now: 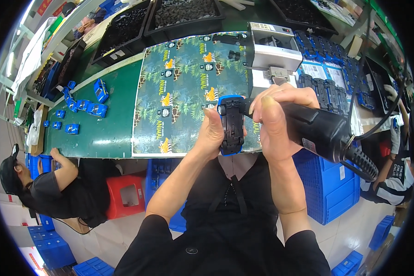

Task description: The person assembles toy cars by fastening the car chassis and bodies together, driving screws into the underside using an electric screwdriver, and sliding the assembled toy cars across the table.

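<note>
My left hand is wrapped round a blue toy car, turned so that its black underside faces up. A black corded power tool, apparently an electric screwdriver, lies nearly level in my right hand. Its front end points left at the car's upper part; my fingers hide the tip, so I cannot tell whether it touches. Just beyond my right hand stands a silver metal machine, perhaps a screw feeder. Under the car lies a green printed sheet with animal pictures, spread on the green table.
Several blue toy cars sit on the left. Rows of upturned cars fill the right, beside the tool's cable. Black bins of parts line the back. Co-workers sit left and right; a blue crate stands below.
</note>
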`<act>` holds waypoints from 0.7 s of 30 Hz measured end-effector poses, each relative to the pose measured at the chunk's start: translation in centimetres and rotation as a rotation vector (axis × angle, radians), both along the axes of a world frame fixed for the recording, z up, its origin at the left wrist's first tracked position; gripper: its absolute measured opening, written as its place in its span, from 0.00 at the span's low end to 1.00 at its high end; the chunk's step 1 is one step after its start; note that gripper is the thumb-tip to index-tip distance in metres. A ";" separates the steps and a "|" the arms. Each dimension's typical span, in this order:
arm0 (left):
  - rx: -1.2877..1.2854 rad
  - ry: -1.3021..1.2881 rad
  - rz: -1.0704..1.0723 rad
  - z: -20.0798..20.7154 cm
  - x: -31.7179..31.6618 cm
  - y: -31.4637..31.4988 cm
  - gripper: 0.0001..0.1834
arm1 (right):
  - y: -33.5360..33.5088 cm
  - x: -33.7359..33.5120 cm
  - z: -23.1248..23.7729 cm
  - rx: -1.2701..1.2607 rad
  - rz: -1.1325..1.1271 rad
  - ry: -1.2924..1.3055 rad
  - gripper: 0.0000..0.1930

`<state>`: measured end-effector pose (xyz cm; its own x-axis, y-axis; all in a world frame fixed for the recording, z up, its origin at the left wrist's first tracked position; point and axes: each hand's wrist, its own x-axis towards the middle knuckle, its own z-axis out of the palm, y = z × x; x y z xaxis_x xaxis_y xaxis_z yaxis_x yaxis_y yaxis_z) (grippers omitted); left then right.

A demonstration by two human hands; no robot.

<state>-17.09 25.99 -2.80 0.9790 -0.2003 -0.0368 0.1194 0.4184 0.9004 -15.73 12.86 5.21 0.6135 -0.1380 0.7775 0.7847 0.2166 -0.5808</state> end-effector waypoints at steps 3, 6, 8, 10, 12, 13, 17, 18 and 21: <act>-0.092 0.116 -0.048 0.3 0.3 0.6 0.59 | -0.3 0.1 -0.2 -0.071 -0.044 0.041 0.11; -0.213 0.165 -0.051 0.2 0.6 1.5 0.60 | -0.8 0.3 -0.5 0.086 0.075 0.084 0.05; -0.165 0.116 -0.003 -0.3 1.4 3.4 0.55 | -1.8 -0.1 -0.5 0.197 0.069 0.094 0.04; 1.031 -0.715 0.350 0.0 2.4 5.8 0.50 | -4.0 -0.1 -2.1 0.060 -0.016 0.026 0.02; 1.397 -0.944 0.328 0.9 2.8 9.1 0.47 | -5.3 -1.1 -2.6 0.189 0.102 0.157 0.05; 1.598 -1.019 0.171 0.3 2.7 11.1 0.48 | -5.5 -1.1 -2.9 0.179 0.106 0.153 0.06; 1.928 -0.920 0.006 0.6 0.6 19.7 0.47 | -5.6 -1.0 -4.1 0.177 0.090 0.225 0.07; 1.986 -0.873 0.037 0.7 -0.1 21.9 0.46 | -5.6 -1.0 -4.1 0.177 0.098 0.229 0.07; 2.146 -0.658 0.257 0.9 -2.4 27.8 0.48 | -5.4 -0.5 -4.5 0.162 0.120 0.229 0.08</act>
<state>-19.51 53.76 -1.88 0.9325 -0.2282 0.2798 -0.1687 -0.9606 -0.2211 -16.20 7.44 0.73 0.7897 -0.1649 0.5909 0.6007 0.4038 -0.6900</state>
